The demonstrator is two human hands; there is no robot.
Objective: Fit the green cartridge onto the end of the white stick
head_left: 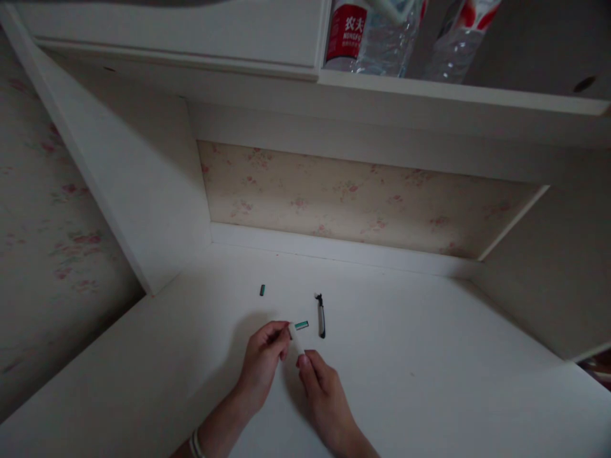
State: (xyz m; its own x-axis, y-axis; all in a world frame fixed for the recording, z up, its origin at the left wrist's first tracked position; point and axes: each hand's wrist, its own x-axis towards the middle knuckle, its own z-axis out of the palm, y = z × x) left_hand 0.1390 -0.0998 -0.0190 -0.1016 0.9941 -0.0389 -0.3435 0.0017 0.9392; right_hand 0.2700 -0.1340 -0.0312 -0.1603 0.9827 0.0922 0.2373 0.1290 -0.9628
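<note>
My left hand (263,356) pinches the head end of a small white razor (296,340); its fingertips partly hide that end. Lower down, my right hand (324,389) grips the handle of the same razor between thumb and fingers. Just beyond the white head lies a green and black blade cartridge (301,325); whether it touches the razor I cannot tell. A second, similar cartridge (262,290) rests farther back on the left. To the right of the hands, a black and grey razor handle (322,317) lies lengthwise on the white desk (410,343).
Above the desk runs a white shelf (458,95) holding clear water bottles (389,44), one with a red label. White side panels (138,172) stand left and right. A low ledge (344,250) borders the back, below flowered wallpaper (334,191).
</note>
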